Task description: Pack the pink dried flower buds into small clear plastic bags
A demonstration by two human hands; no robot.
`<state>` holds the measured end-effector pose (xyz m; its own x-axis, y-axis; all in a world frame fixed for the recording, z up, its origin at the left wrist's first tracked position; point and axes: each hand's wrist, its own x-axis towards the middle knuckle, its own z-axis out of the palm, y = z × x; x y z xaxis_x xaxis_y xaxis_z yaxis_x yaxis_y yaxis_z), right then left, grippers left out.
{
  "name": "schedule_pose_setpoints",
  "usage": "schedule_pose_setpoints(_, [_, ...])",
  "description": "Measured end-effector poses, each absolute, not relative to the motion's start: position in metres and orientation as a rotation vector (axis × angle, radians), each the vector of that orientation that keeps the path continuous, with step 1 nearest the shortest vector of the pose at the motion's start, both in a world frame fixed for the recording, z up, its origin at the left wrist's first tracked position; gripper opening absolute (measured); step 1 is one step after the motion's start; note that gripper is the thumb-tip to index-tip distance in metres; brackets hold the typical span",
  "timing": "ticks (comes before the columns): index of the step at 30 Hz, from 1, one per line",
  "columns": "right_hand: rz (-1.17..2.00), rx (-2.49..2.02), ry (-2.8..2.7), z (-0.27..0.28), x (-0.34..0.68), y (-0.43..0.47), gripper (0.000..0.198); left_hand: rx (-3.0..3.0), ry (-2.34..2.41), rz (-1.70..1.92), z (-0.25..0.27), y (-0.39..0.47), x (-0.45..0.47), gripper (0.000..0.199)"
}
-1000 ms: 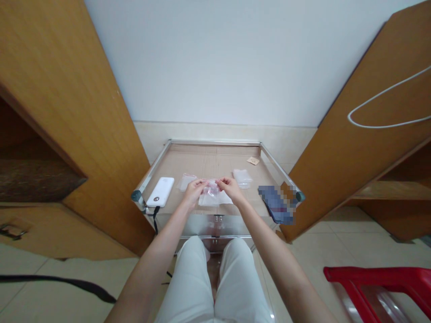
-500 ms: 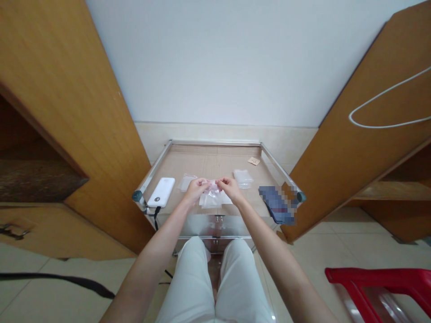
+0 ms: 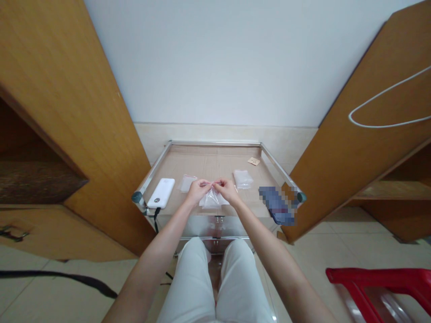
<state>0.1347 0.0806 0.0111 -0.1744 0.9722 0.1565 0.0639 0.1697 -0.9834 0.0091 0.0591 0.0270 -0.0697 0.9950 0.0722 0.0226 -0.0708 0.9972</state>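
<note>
A clear plastic bag [image 3: 211, 199] hangs between my two hands over the near middle of the table. My left hand [image 3: 198, 189] pinches its top edge from the left. From the right, my right hand [image 3: 227, 189] pinches the same edge, and the fingertips of both hands almost meet. White, sheet-like material lies under or inside the bag; I cannot tell which. Left of my hands lies a flat clear bag [image 3: 187, 183] with a reddish top edge. A stack of clear plastic bags [image 3: 243, 179] sits to the right.
On the brown tabletop [image 3: 202, 159], bordered by a metal rail, a white power bank [image 3: 161, 193] with a black cable lies left. A dark, partly blurred item [image 3: 276, 205] lies right, and a small paper tag [image 3: 253, 161] behind. Wooden cabinets flank the table; a red stool [image 3: 384, 278] stands lower right.
My hands have drawn closer together, and the bag's top edge has bunched up between my fingertips. The other things on the table stay where they were.
</note>
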Motion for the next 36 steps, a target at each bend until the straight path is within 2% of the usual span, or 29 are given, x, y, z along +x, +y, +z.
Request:
schedule_pose_setpoints(20, [1.305,-1.051,-1.543,0.021,0.151,0.080,0.026,1.316,1.169,1.084,0.031,0.059,-0.011,0.019])
schedule_pose_setpoints(26, [1.312,-1.051,-1.430,0.024,0.152,0.080,0.030,1.330,1.150,1.122,0.032,0.059,-0.015,0.025])
schedule_pose_setpoints(36, [1.320,-0.981,-1.450,0.027,0.155,0.075,0.028,1.245,1.123,1.141,0.029,0.059,-0.017,0.023])
